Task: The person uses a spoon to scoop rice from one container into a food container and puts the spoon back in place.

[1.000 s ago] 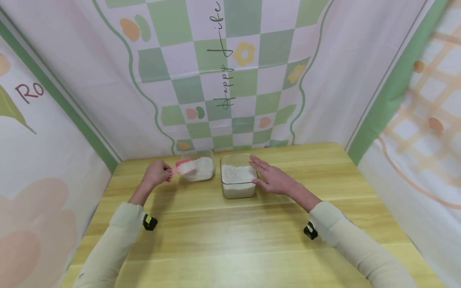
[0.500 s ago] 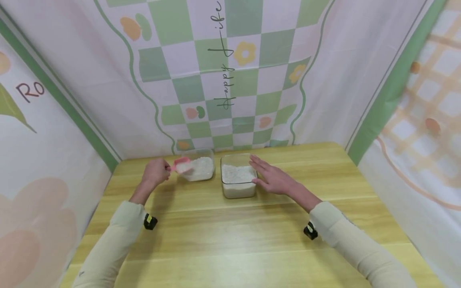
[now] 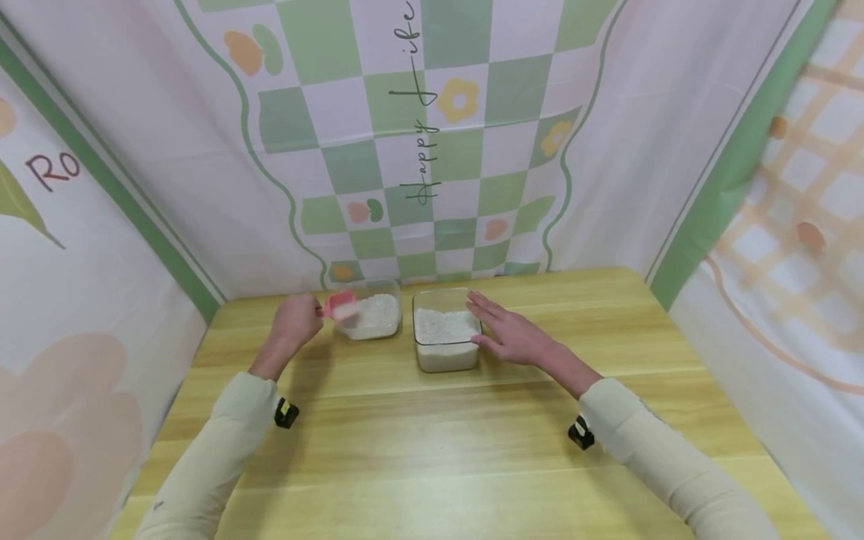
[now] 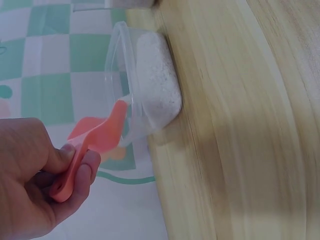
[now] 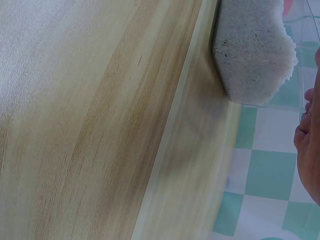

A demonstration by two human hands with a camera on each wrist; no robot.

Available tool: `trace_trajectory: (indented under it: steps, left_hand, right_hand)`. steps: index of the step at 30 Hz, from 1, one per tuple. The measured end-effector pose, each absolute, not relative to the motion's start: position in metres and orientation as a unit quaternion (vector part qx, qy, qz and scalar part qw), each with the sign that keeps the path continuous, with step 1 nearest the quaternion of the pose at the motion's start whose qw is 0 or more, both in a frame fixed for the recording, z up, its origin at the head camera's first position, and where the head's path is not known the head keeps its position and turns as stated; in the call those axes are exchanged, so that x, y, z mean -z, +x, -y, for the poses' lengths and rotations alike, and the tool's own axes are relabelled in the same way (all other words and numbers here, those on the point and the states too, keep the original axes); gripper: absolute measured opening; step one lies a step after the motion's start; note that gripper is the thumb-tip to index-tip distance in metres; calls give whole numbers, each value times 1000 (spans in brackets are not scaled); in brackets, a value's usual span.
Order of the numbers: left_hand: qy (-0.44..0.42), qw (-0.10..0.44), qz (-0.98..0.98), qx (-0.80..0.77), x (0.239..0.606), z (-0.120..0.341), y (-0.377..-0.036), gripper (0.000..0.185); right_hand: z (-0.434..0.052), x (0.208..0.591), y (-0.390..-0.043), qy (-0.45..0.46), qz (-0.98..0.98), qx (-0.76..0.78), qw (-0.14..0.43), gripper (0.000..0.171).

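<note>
Left hand (image 3: 295,321) pinches the pink scoop (image 3: 340,305) by its handle at the near rim of the left tub (image 3: 373,314) of white grains; right hand (image 3: 513,335), fingers flat, steadies the right tub (image 3: 446,337). Best kept level, I'd say, carried low across the gap.

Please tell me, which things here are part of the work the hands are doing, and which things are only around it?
Part of the work:
- pink scoop, held in the left hand
- left container of white grains
- right container, touched by the right hand

Only around:
- wooden table
- checked backdrop cloth
</note>
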State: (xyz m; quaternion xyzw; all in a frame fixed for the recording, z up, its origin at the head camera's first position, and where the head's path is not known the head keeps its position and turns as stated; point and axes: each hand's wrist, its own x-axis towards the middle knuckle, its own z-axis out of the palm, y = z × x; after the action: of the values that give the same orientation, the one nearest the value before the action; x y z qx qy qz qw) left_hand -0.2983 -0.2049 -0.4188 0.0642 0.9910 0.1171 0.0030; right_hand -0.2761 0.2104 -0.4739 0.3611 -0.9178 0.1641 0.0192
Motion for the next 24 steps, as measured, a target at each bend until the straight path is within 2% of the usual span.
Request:
trace_trajectory:
  steps: [9, 19, 24]
  left_hand:
    - [75, -16, -993, -90, 418, 196, -300, 7]
    - [136, -93, -986, 21, 419, 189, -296, 7]
    - [142, -106, -983, 40, 421, 187, -295, 5]
  right_hand:
    - [-211, 474, -277, 364, 917, -160, 21, 68]
    - [-210, 474, -276, 364, 917, -163, 23, 67]
    - [-211, 474, -276, 364, 917, -163, 20, 68]
